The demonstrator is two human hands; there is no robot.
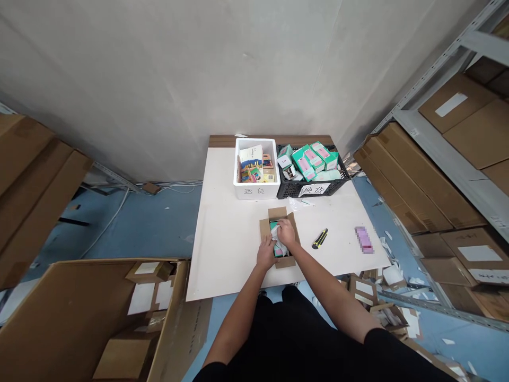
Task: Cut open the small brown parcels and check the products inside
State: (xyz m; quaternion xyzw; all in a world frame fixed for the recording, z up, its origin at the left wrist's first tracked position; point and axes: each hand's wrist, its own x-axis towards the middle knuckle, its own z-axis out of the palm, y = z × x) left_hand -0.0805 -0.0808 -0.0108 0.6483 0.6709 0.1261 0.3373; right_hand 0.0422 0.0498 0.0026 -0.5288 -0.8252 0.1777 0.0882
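Observation:
A small cardboard box (285,262) stands on the white table with its flaps folded outward. Inside lies a green-and-pink carton (273,225), partly covered by crumpled white wrapping (280,248). My left hand (266,254) is closed at the box's near left side, fingertips over the rim by the wrapping. Reaching into the box from the right, my right hand (286,232) has its fingers curled on the white wrapping; its fingertips are partly hidden. To the right of the box lies a yellow-and-black utility knife (319,239).
Behind the box stand a white foam bin (256,191) of books and a black crate (292,189) of green cartons. A blurred pink item (363,240) lies on the table (226,239). A large carton (35,313) is at left; shelving (421,132) holds boxes at right.

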